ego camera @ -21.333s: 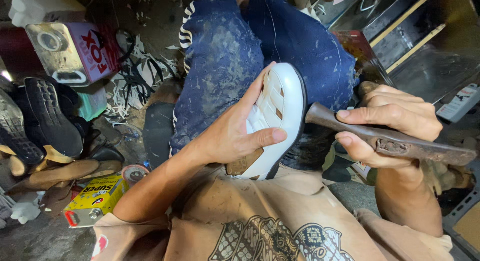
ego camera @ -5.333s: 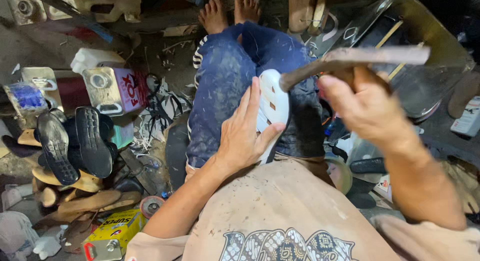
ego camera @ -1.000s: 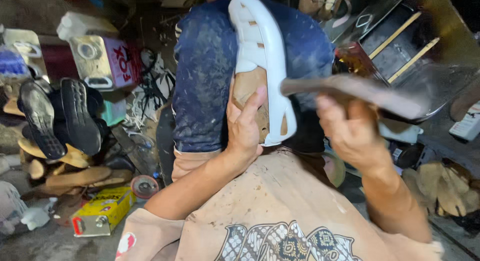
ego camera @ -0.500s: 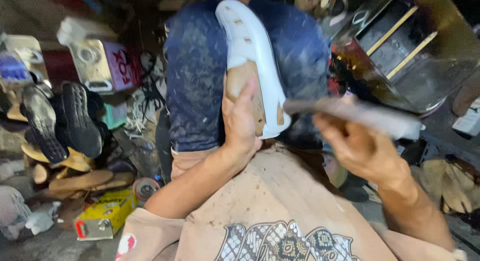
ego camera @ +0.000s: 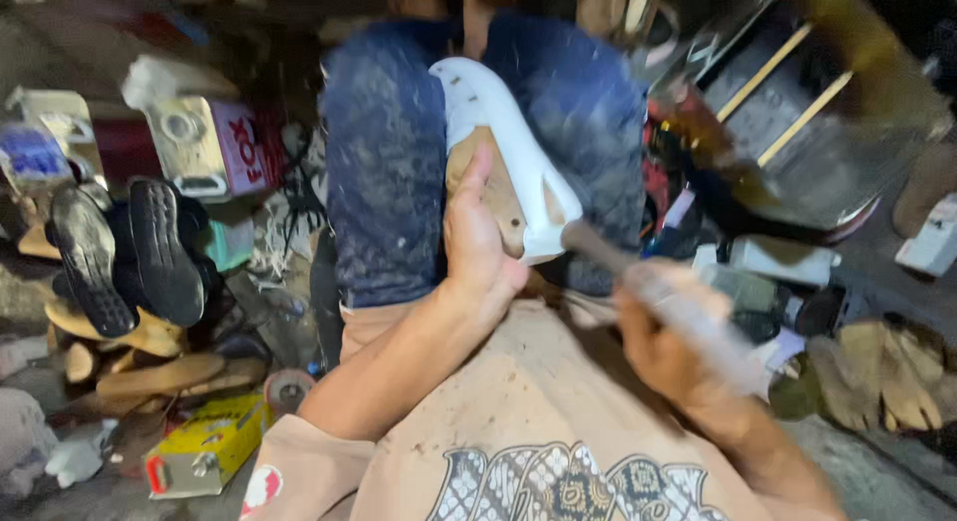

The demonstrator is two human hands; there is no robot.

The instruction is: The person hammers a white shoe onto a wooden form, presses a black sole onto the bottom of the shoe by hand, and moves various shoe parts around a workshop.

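Your left hand (ego camera: 478, 257) fingers are wrapped snug round the shoe (ego camera: 508, 162), thumb up along the tan insole side, palm under the heel end. Right hand (ego camera: 663, 347) is clenched on the hammer (ego camera: 648, 297) handle; it's motion-blurred, so finger detail can't be read, but the grip is closed. Hammer's far end meets the shoe's lower edge, just beside your left thumb base.

Shoe is white w/ a tan inner, lying sole-side up along the gap between your knees, toe pointing away from you, propped on the jeans (ego camera: 389, 172).

Room: tight. Left thigh and right thigh flank the shoe on both sides; your shirt (ego camera: 538, 421) is right below both hands. Most open space is up over the lap.

Around you: left side has a pile of black soles (ego camera: 130, 252), tan wooden lasts below them, a yellow box (ego camera: 204, 446) and a tape roll (ego camera: 289, 389) near your left elbow, a metal tin (ego camera: 214, 147) further out. Right side has a dark metal tray (ego camera: 797, 132) w/ wooden slats, near your right knee, plus white bits and worn gloves (ego camera: 882, 376) near the right forearm.
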